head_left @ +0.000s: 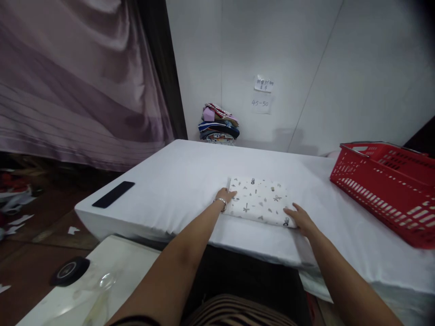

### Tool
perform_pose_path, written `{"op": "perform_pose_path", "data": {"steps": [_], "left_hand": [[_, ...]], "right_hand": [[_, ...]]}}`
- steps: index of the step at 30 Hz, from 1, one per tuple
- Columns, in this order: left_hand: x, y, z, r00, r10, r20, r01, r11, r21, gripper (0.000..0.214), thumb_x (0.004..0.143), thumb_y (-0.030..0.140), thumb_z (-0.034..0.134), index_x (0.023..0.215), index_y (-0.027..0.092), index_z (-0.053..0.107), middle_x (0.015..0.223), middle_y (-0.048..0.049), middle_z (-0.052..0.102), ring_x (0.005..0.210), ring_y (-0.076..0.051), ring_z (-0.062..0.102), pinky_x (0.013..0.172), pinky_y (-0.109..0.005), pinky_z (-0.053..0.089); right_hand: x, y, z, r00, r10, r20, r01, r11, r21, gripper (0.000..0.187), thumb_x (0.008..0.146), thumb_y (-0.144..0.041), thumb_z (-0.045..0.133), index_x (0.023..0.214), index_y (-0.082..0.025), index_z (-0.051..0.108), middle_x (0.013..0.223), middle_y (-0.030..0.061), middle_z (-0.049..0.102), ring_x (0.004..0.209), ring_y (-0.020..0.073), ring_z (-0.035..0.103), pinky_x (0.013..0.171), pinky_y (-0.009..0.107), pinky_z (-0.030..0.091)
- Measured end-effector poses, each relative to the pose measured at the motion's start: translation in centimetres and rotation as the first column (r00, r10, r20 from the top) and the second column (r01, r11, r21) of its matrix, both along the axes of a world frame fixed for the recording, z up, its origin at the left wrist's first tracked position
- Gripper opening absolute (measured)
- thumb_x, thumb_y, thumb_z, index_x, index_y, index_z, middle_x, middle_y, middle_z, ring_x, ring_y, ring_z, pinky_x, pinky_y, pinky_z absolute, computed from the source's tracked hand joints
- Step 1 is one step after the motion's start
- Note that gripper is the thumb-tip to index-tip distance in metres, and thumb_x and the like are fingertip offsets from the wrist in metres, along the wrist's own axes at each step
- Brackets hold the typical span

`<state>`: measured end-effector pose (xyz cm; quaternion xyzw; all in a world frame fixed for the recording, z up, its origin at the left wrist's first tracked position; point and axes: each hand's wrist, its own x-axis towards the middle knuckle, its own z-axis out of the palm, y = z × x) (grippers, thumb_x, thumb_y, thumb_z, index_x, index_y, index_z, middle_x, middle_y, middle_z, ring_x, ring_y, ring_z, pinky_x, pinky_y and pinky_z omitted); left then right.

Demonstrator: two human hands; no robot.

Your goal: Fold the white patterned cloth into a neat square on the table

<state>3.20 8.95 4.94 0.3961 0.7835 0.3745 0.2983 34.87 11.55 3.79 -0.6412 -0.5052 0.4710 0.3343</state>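
A folded white cloth (258, 202) with small grey and brown prints, starfish shapes among them, lies flat on the white-covered table (163, 181). My left hand (225, 196), with a bracelet at the wrist, grips its left edge, thumb on top. At the near right corner, my right hand (301, 219) holds the cloth with the thumb over the top. The other fingers of both hands are partly hidden by the cloth's edges and the hands themselves.
A red plastic basket (384, 194) stands at the table's right. A dark flat rectangular object (113, 194) lies near the left edge. Folded fabrics (219, 127) are stacked behind the table by the wall. At lower left, a white surface (125, 258) bears a round black object (70, 270).
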Motion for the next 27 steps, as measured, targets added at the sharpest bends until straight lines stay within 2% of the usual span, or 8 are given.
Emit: {"op": "perform_pose_path", "data": {"steps": [4, 8, 10, 12, 14, 17, 19, 27], "left_hand": [[-0.5, -1.0, -1.2, 0.998, -0.009, 0.064, 0.011, 0.999, -0.037, 0.061, 0.071, 0.051, 0.063, 0.116, 0.011, 0.052, 0.121, -0.0164, 0.057, 0.111, -0.027, 0.054, 0.09, -0.033, 0.042], [-1.0, -3.4, -1.7, 0.989, -0.031, 0.147, 0.035, 0.999, -0.03, 0.058, 0.075, 0.047, 0.061, 0.121, 0.013, 0.049, 0.113, -0.0116, 0.063, 0.1, -0.021, 0.061, 0.082, -0.028, 0.047], [-0.8, -5.0, -2.3, 0.98, -0.035, 0.193, 0.031, 0.999, 0.026, 0.056, 0.074, 0.037, 0.065, 0.122, 0.014, 0.047, 0.113, -0.01, 0.062, 0.098, -0.018, 0.061, 0.08, -0.026, 0.048], [-0.4, -6.6, -3.1, 0.97, -0.04, 0.24, 0.008, 0.991, 0.13, 0.053, 0.072, 0.029, 0.068, 0.12, 0.016, 0.048, 0.117, -0.0099, 0.06, 0.099, -0.017, 0.06, 0.082, -0.026, 0.049], [0.1, -7.9, -3.8, 0.962, -0.065, 0.267, 0.001, 0.972, 0.234, 0.048, 0.07, 0.024, 0.069, 0.113, 0.017, 0.05, 0.114, -0.0095, 0.06, 0.097, -0.017, 0.06, 0.083, -0.028, 0.049], [0.6, -9.5, -4.3, 0.975, -0.078, 0.206, 0.012, 0.952, 0.305, 0.033, 0.067, 0.021, 0.068, 0.096, 0.018, 0.053, 0.098, -0.0055, 0.063, 0.086, -0.015, 0.061, 0.079, -0.029, 0.05], [0.8, -10.1, -4.4, 0.992, -0.046, 0.115, 0.006, 0.946, 0.323, 0.023, 0.067, 0.02, 0.067, 0.084, 0.018, 0.053, 0.089, -0.0026, 0.06, 0.077, -0.012, 0.06, 0.075, -0.028, 0.051], [0.8, -10.6, -4.3, 0.998, -0.013, -0.066, 0.035, 0.938, 0.344, 0.018, 0.068, 0.021, 0.065, 0.068, 0.018, 0.047, 0.081, 0.001, 0.048, 0.068, -0.009, 0.053, 0.065, -0.024, 0.05]], "right_hand": [[0.8, -0.4, -1.7, 0.999, 0.005, 0.044, -0.004, 1.0, -0.024, 0.084, 0.071, -0.047, 0.061, 0.14, -0.013, 0.028, 0.117, 0.0167, 0.059, 0.089, 0.0267, 0.064, 0.072, 0.037, 0.053], [0.2, -0.5, -0.4, 0.894, 0.061, 0.445, -0.135, 0.981, 0.136, 0.075, 0.077, -0.047, 0.052, 0.138, -0.01, 0.031, 0.124, 0.0188, 0.053, 0.106, 0.0309, 0.055, 0.09, 0.045, 0.044], [-0.9, -1.1, 0.5, 0.783, 0.027, 0.622, -0.299, 0.892, 0.338, 0.069, 0.08, -0.045, 0.047, 0.139, -0.012, 0.03, 0.132, 0.0175, 0.045, 0.12, 0.0323, 0.043, 0.098, 0.048, 0.035], [-2.4, -2.0, 0.9, 0.714, 0.009, 0.7, -0.473, 0.743, 0.473, 0.064, 0.085, -0.044, 0.04, 0.14, -0.014, 0.027, 0.141, 0.0141, 0.036, 0.13, 0.0298, 0.03, 0.104, 0.047, 0.028], [-4.0, -2.9, 0.5, 0.626, 0.066, 0.777, -0.61, 0.662, 0.436, 0.059, 0.088, -0.045, 0.034, 0.14, -0.017, 0.028, 0.144, 0.0104, 0.032, 0.133, 0.027, 0.023, 0.106, 0.047, 0.022], [-5.5, -3.8, -1.0, 0.436, 0.158, 0.886, -0.716, 0.658, 0.235, 0.053, 0.09, -0.046, 0.029, 0.137, -0.022, 0.036, 0.145, 0.0072, 0.032, 0.135, 0.0261, 0.02, 0.106, 0.051, 0.015], [-5.8, -3.9, -2.0, 0.366, 0.157, 0.917, -0.729, 0.662, 0.177, 0.052, 0.091, -0.046, 0.027, 0.136, -0.022, 0.038, 0.146, 0.0067, 0.03, 0.135, 0.0254, 0.019, 0.106, 0.05, 0.014], [-5.4, -3.6, -2.5, 0.325, 0.119, 0.938, -0.734, 0.658, 0.17, 0.052, 0.092, -0.046, 0.025, 0.137, -0.022, 0.037, 0.147, 0.0061, 0.028, 0.135, 0.0239, 0.018, 0.106, 0.048, 0.014]]}}
